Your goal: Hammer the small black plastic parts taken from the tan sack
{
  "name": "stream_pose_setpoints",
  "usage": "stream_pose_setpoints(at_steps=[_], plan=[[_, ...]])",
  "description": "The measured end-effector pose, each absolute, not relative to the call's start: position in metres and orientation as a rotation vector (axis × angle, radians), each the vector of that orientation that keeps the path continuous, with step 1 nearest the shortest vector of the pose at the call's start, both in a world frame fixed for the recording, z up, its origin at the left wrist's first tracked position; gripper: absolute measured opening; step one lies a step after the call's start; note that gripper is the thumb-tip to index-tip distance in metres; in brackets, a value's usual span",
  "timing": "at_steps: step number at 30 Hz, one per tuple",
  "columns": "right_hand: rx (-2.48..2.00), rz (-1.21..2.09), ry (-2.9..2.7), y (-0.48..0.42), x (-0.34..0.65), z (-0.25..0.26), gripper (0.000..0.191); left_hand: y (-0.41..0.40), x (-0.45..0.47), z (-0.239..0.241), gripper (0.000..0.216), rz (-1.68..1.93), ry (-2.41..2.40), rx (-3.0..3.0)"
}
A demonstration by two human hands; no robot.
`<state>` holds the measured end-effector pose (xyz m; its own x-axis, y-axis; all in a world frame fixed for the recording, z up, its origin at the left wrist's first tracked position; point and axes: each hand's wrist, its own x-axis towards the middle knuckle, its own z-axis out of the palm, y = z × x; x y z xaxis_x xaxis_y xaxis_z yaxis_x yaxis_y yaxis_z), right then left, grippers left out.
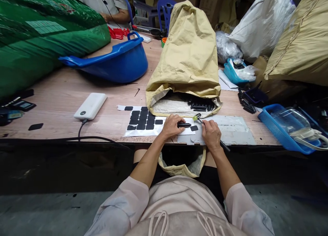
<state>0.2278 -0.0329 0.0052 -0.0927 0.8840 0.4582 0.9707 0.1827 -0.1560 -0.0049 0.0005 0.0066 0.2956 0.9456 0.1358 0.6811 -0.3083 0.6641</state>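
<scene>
At the table's front edge, my left hand (171, 127) is closed on a short black cylindrical part (185, 125), which lies low over a white sheet (160, 130). Rounded black pads (141, 121) cover much of that sheet's left side, and a loose black pad (194, 128) lies near the part's tip. My right hand (211, 135) grips a small hammer (197, 117) with a yellowish face; its black handle sticks out below the hand. The hammer head is just above and right of the black part, apart from it. Under the right hand lies a grey board (234, 128).
Ahead, a beige sack (191, 54) opens toward me with black parts inside. Another open sack (183, 169) sits between my legs. A blue basin (115, 63), white power bank (90, 106) with cable, and blue tray (279, 130) stand around. A person's arm (119, 16) shows behind.
</scene>
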Motion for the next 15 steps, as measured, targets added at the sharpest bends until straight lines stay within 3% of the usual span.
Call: stream_pose_setpoints(at_steps=[15], plan=[[-1.828, -0.324, -2.010, -0.0395, 0.2213, -0.0031, 0.023, -0.0025, -0.0094, 0.0015, 0.018, 0.831, 1.365, 2.190]])
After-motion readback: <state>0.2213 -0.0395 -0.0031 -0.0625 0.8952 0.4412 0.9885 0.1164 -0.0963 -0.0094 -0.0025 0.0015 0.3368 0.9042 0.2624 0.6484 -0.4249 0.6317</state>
